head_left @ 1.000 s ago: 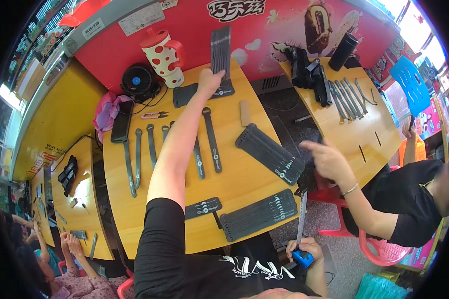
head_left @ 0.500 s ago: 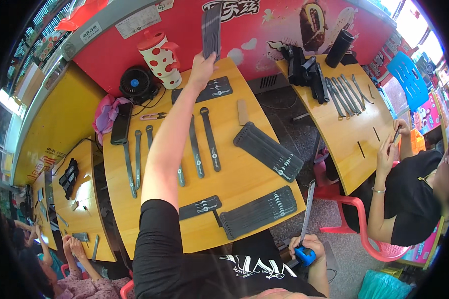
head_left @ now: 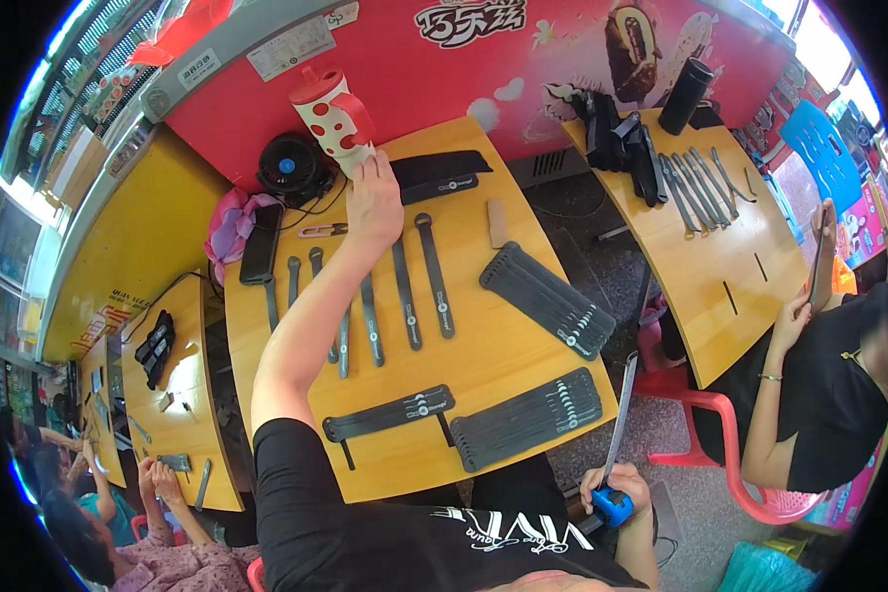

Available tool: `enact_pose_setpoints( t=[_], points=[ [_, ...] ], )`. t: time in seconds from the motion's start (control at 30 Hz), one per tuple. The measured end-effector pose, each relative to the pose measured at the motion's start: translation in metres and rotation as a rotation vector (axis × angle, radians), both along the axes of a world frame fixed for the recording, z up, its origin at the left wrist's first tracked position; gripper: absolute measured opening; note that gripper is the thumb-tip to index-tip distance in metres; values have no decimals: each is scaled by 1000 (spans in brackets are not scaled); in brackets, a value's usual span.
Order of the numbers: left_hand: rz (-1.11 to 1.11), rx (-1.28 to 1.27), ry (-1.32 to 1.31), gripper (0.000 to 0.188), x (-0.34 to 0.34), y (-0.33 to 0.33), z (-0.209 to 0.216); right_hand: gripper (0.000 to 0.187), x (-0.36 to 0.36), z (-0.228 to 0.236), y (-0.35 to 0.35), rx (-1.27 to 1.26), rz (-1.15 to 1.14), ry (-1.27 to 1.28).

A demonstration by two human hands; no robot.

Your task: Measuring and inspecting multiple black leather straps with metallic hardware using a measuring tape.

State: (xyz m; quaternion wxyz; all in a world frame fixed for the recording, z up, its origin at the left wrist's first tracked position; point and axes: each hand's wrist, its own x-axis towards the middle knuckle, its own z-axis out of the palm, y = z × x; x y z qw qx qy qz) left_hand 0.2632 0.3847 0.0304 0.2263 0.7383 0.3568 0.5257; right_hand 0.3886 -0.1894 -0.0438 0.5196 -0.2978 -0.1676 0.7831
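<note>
At the far side of the wooden table, my left hand is closed at the left end of a bundle of black straps. The bundle lies flat over a printed strap stack; my fingertips are partly hidden. My right hand, low at the right, grips a blue tape measure with its metal blade pulled out and pointing up. Several single black straps lie in a row under and beside my left forearm. Nearer are a fanned strap stack, another stack and a narrower one.
A spotted tumbler, a small black fan, a phone and pink cloth stand or lie at the far left. At the right, a co-worker handles a strap beside another table. More people sit at the left.
My left hand has lowered the raised strap bundle from before the red wall onto the far part of the table. My right hand still holds the tape measure. The view has shifted slightly.
</note>
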Motion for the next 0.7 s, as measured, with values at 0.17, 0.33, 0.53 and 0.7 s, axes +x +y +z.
enact_pose_setpoints(
  t=[0.17, 0.33, 0.53, 0.7],
  points=[
    [158, -12, 39, 27, -21, 23, -24, 32, 0, -8, 19, 22, 38, -29],
    [-119, -124, 41, 33, -43, 41, -43, 32, 3, -7, 19, 27, 27, -40],
    [-179, -616, -177, 32, -30, 43, -30, 32, 4, -1, 10, 20, -21, -63],
    [-254, -750, -246, 27, -18, 13, -1, 32, 1, 4, -17, 40, -101, -10]
  ],
)
